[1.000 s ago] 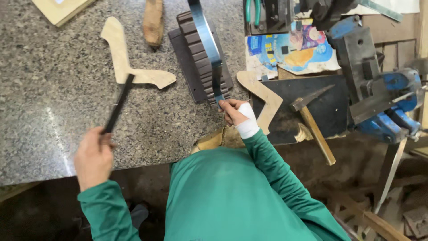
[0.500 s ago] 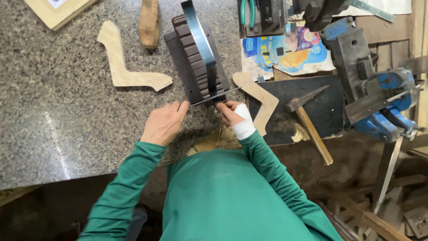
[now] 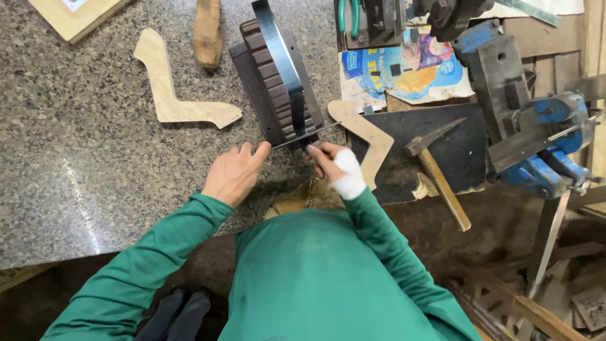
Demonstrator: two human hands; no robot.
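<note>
My left hand point(image 3: 233, 173) lies on the granite counter point(image 3: 82, 145), fingers stretched out, tips against the near corner of a dark ribbed block point(image 3: 268, 88). It holds nothing. My right hand point(image 3: 328, 158), bandaged in white at the thumb base, pinches the lower end of a blue-grey metal strip point(image 3: 278, 53) that curves up over the block. A thin bright metal edge point(image 3: 309, 134) runs along the block's near side between my two hands.
A boot-shaped wooden cutout point(image 3: 177, 98) lies left of the block, another point(image 3: 369, 136) right of it on a black mat point(image 3: 435, 136). There are also a hammer point(image 3: 439, 173), a blue vise point(image 3: 536, 145), green-handled pliers point(image 3: 346, 16), a wood chunk point(image 3: 207, 25) and colourful paper point(image 3: 404, 72).
My left hand held a dark bar out to the left a second ago; it now holds nothing and rests at the block's near corner. My right hand stayed on the strip.
</note>
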